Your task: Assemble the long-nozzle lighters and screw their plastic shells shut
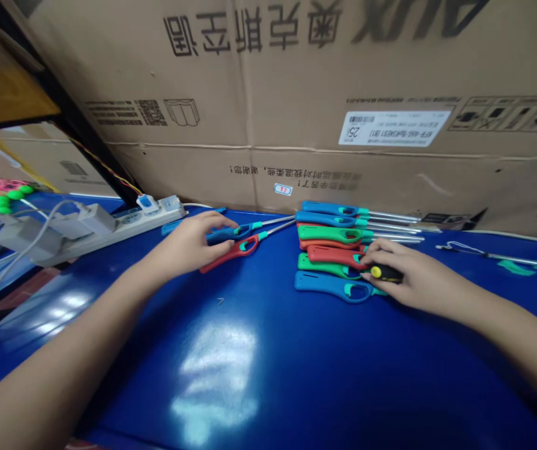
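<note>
My left hand (192, 242) curls around a blue long-nosed gas lighter (230, 234), thumb on the near side and fingers on the far side. Right beside it lies a red gas lighter (244, 247), close to my thumb. My right hand (411, 272) is closed on a black handle with a yellow end, seemingly a screwdriver (385, 273); its shaft is hidden. Those fingertips also touch the red lighter (331, 255) in a row of several lighters. In that row, a green lighter (327, 234) lies farther back and a blue lighter (327, 284) is nearest me.
A large cardboard box (268, 81) stands behind the blue tabletop (296, 375). At left is a white power strip (122, 228) with plugs and cables. A thin metal rod (512, 257) with a white loop lies at right. A tiny bent piece (220, 301) rests in front.
</note>
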`<state>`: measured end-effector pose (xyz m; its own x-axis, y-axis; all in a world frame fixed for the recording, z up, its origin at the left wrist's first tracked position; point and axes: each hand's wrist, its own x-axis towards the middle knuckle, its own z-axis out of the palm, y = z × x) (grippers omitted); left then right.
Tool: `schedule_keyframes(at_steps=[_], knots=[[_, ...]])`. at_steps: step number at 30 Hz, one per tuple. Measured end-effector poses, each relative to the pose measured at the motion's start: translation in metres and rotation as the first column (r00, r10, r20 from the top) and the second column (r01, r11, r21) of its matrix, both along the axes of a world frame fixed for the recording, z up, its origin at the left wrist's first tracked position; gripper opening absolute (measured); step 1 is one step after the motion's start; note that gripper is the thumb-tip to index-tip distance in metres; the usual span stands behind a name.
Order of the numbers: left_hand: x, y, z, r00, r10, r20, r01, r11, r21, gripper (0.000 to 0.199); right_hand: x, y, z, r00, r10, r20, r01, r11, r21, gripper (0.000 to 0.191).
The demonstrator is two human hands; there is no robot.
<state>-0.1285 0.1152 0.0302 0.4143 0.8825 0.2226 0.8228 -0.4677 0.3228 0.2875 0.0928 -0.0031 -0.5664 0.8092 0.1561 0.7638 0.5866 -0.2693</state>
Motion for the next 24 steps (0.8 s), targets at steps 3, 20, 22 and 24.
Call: schedule_keyframes(at_steps=[3,20,22,24], knots=[[0.038,-0.005,-0.007,0.988,-0.118,0.095,0.116,0.993,0.027,0.029,-0.001,0.003,0.007,0.990,0.058,0.129,-0.056,0.998,-0.015,0.015],[0.117,0.037,-0.023,0.959,-0.151,0.241,0.167,0.985,-0.047,0.037,0.008,-0.008,0.000,0.886,0.103,0.452,-0.325,0.834,0.446,0.027],[0.119,0.037,-0.024,0.938,-0.124,0.324,0.147,0.988,-0.047,0.034,0.009,-0.006,-0.001,0.885,0.114,0.450,-0.327,0.843,0.428,0.028],[0.118,0.037,-0.025,0.900,-0.132,0.415,0.148,0.989,-0.006,0.036,0.010,-0.005,0.000,0.881,0.126,0.456,-0.323,0.864,0.386,0.029]])
